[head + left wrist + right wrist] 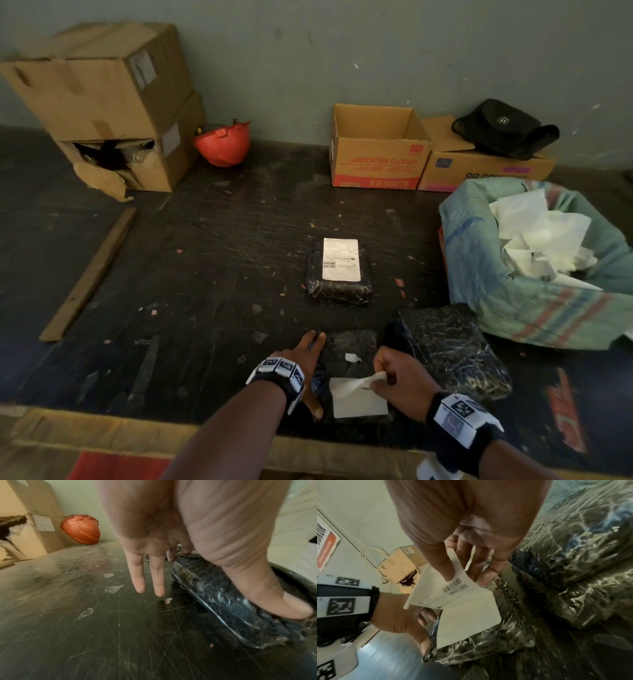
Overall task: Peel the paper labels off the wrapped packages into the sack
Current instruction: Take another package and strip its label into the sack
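Observation:
A black wrapped package lies at the table's near edge under both hands. Its white paper label is partly lifted. My right hand pinches the raised corner between thumb and fingers; the right wrist view shows the label bent up, barcode visible. My left hand lies along the package's left side, fingers straight and thumb pressing on the wrap. A second package with a full label lies mid-table. A larger unlabelled package sits right, beside the green sack.
The sack holds several white paper pieces. At the back stand stacked torn cardboard boxes, a red helmet, an open carton and a black bag on another box. A wooden strip lies left.

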